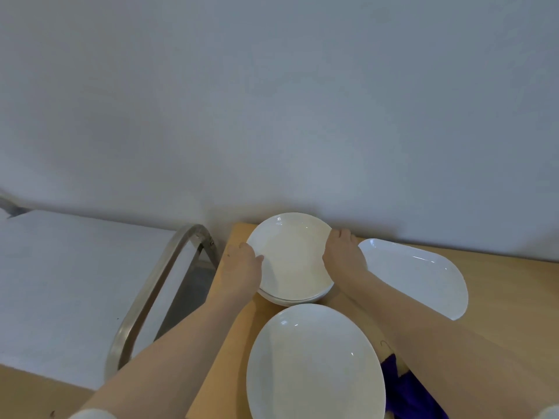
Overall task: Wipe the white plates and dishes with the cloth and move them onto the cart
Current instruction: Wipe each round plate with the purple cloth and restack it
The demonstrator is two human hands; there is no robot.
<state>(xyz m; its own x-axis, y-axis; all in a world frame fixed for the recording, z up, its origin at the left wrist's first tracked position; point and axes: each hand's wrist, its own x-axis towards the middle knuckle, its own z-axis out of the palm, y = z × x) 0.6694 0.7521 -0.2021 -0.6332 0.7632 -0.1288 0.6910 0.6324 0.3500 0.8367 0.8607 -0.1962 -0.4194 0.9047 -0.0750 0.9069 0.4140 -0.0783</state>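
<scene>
While both hands grip the top plate of a small stack at the far edge of the wooden bench [499,285], the single head view shows the job hardly begun. The left hand [242,267] curls over the rim at about nine o'clock of the round white plate [290,258], thumb lying on its upper face, and the right hand [343,252] wraps the rim at about three o'clock, fingers tucked behind the edge; each hand is closed on that plate, not spread. Under it at least two more rims of the stack [290,300] show at six o'clock. At six o'clock of the stack, nearer the person, lies a large oval plate [314,364], and at three o'clock, past the right hand, a long oval platter [417,276] rests on the bench. The purple cloth [405,391] is bunched on the bench at about four o'clock of the large oval plate, partly under the right forearm, and neither hand is touching it. At nine o'clock of the bench stands the cart [60,282] with its metal handle [157,285]; no dish is seen on its white top. My judgement is that nothing has reached the cart yet, and whether the held plate has been wiped cannot be told, so every piece in view remains to be moved.
</scene>
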